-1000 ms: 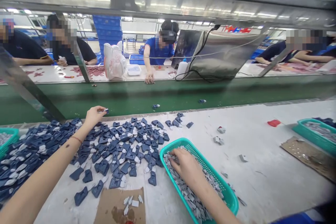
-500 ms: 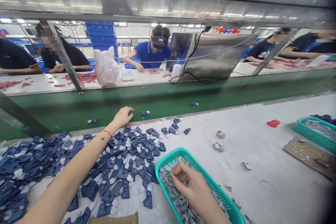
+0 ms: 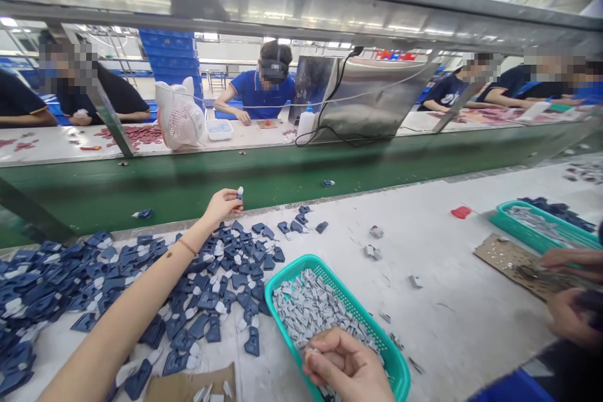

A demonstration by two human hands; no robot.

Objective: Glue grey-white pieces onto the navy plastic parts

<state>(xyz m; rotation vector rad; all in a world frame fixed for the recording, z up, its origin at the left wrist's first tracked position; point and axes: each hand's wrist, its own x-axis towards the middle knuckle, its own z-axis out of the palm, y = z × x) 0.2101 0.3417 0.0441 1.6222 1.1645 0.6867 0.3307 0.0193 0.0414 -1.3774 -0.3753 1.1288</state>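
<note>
At the near edge of the green conveyor belt [image 3: 264,177], my left hand [image 3: 223,206] pinches a small dark-blue plastic part with a white tip [image 3: 240,195]. My right hand [image 3: 346,361] is closed over the near half of a teal plastic basket [image 3: 398,352]. Its thumb and fingertips are pressed together, and whatever they hold is too small to make out. Small light-grey pieces [image 3: 306,301] fill the basket. Below and around my left forearm spreads a pile of dark-blue parts [image 3: 230,264], many with white tips.
Two blue parts lie on the belt, one part [image 3: 143,213] left, one part [image 3: 328,183] right. A red piece [image 3: 460,212] and grey scraps lie on the white table. At right, another person's hands [image 3: 572,317] are near cardboard [image 3: 502,260] and a second basket [image 3: 499,217]. A metal shelf [image 3: 301,0] hangs above.
My left hand now holds a blue part from the belt. My right hand has drawn back toward me over the basket, its fingers closed. Another person's hands have come into view at right.
</note>
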